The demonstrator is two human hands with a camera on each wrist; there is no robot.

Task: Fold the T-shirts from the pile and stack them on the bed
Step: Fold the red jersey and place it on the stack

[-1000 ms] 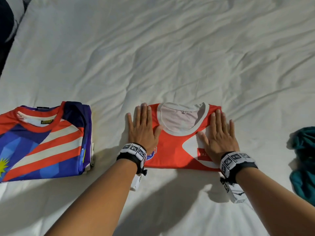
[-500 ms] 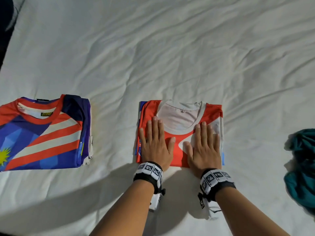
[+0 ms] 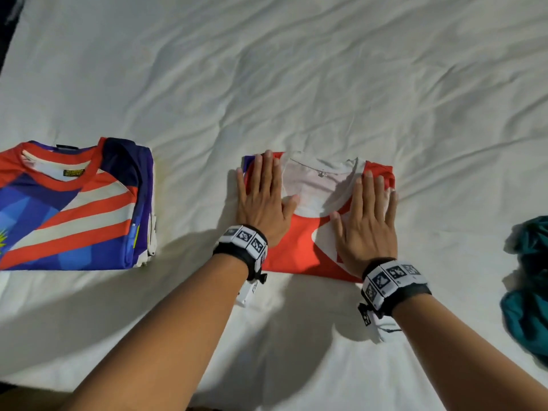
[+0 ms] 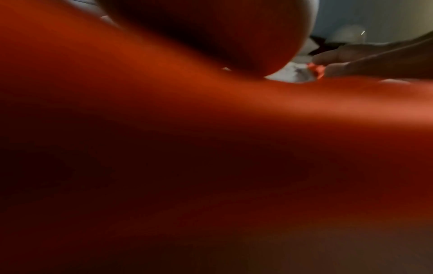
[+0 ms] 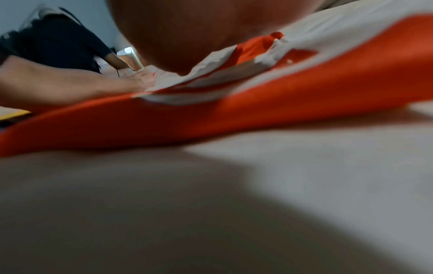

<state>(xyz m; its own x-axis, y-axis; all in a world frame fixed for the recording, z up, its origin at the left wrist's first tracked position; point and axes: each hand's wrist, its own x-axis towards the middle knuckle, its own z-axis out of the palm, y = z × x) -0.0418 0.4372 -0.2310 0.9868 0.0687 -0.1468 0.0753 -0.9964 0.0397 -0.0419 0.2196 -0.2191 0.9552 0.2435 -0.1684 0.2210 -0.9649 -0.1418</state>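
Note:
A folded orange and white T-shirt [image 3: 308,250] lies on the white bed [image 3: 296,84] in the head view. My left hand [image 3: 262,197] presses flat on its left side, fingers straight and reaching the top edge. My right hand [image 3: 369,215] lies flat on its right side. The left wrist view is filled by blurred orange T-shirt cloth [image 4: 211,120]; the right wrist view shows the orange T-shirt's folded edge [image 5: 211,118] on the sheet. A folded blue, red and white striped T-shirt [image 3: 71,206] lies to the left.
A crumpled teal garment [image 3: 530,292] sits at the right edge of the bed. A dark strip [image 3: 9,31] runs past the bed's left edge at the top. Wrinkled white sheet stretches beyond the shirts.
Both hands slid back up and apart over the orange T-shirt, from its lower middle half a second ago to its upper left and right sides now, staying flat.

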